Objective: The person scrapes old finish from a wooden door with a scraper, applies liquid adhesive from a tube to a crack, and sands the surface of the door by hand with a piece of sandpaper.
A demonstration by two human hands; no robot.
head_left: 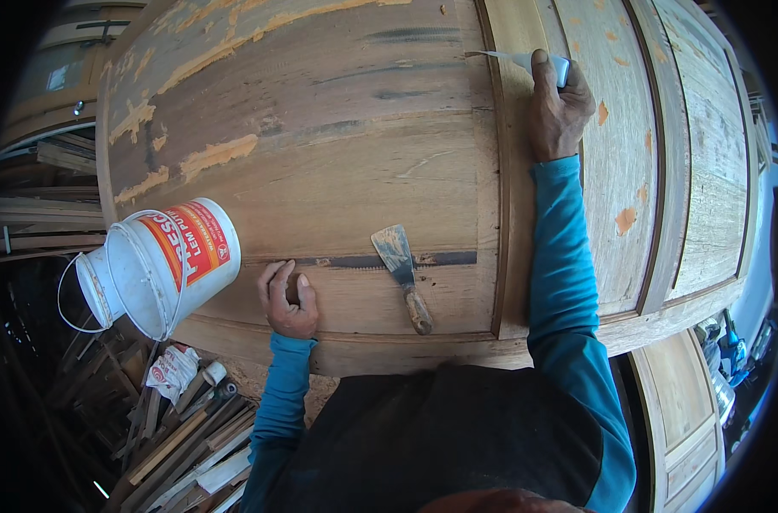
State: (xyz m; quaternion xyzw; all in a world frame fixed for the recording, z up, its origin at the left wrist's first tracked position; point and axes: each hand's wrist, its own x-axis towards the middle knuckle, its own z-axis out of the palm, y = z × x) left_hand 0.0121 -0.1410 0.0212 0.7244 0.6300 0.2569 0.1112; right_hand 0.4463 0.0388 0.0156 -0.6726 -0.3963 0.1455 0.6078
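Observation:
My right hand grips a putty knife by its pale handle, thumb along its near side. Its thin blade points left, just over the upright frame strip of the large wooden panel. Lower left, my left hand rests on the wood with loosely curled fingers, and nothing shows in it. Its fingertips are close to a dark seam with ragged edges. A second putty knife, smeared and wooden-handled, lies across that seam, right of my left hand.
A white bucket with a red-orange label is at the panel's left edge, a smaller white pail against its outer end. Orange-tan filler patches mark the panel. Wood offcuts are piled lower left. Another panelled door is lower right.

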